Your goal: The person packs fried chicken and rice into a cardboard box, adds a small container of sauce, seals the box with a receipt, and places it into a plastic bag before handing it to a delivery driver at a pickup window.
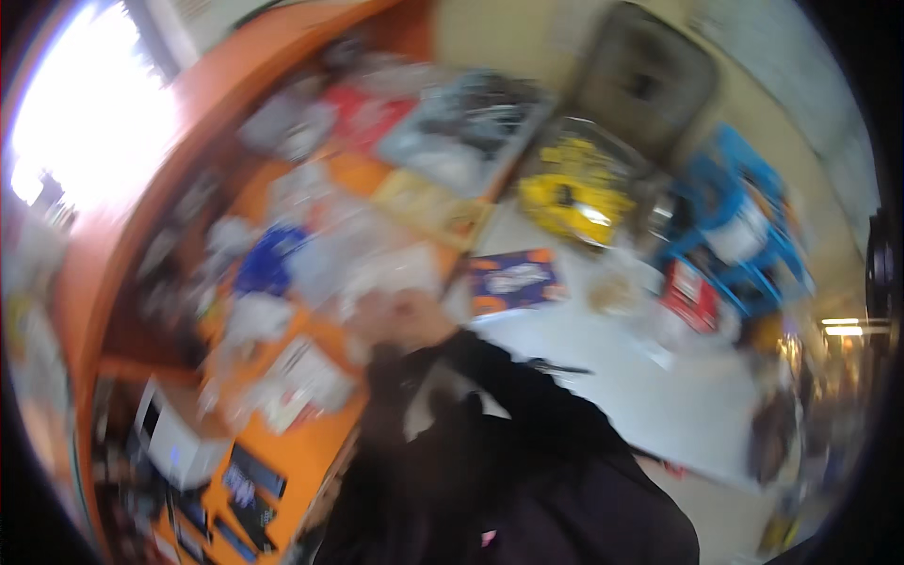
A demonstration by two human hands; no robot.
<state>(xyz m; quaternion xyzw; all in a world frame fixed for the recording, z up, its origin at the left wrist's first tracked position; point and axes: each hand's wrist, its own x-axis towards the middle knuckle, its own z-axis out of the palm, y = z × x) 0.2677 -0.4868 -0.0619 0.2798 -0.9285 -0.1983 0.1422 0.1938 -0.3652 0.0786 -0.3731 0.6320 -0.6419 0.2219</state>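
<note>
Both of my hands are blurred and close together at the front edge of the orange counter [332, 332]. My right hand [427, 319], at the end of a black sleeve, almost touches my left hand [374, 321]. Just beyond the fingers lies a heap of clear plastic bags [385, 265]. Whether the fingers grip this plastic or only rest by it is too blurred to tell. A blue plastic bag [272, 260] is left of the heap, and a white packet [304, 378] lies nearer to me.
A white table [635, 395] adjoins on the right, bearing a purple and orange box [514, 280], scissors [558, 367], a clear-wrapped pack of yellow pieces [579, 187] and a blue plastic basket [741, 226]. A grey tray [466, 134] stands behind. A white box [180, 441] sits lower left.
</note>
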